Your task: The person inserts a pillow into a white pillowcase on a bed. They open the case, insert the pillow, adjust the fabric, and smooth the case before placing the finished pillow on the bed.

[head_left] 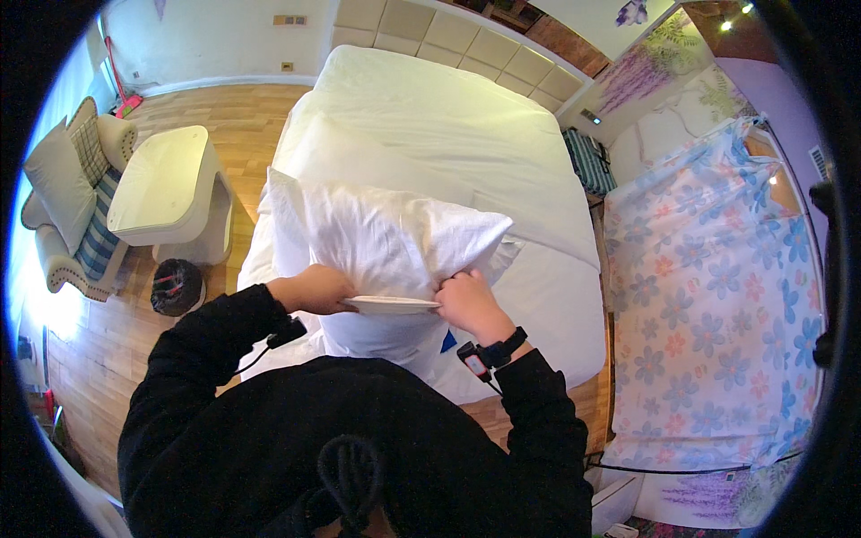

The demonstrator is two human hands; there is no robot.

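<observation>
A white pillow in its case point(377, 235) stands up before me over the bed, its far corners spread left and right. My left hand point(317, 289) grips the near edge of the pillowcase at the left. At the right end of that same hem, my right hand point(471, 302) pinches the fabric. Between both hands the hem is drawn into a straight, taut band. More white cloth hangs below it, towards my body. Beneath lies the bed point(538, 296) with white sheets and a white quilt point(430, 114), folded back in part. A small blue patch point(448, 341) shows near my right wrist.
To the left are a white side table point(161, 181), a black trash bin point(176, 288) and an armchair point(107, 202) bearing another pillow point(60, 191). A flower-print cloth point(706, 302) covers a rack at the right. A striped bag point(586, 161) sits beside the bed.
</observation>
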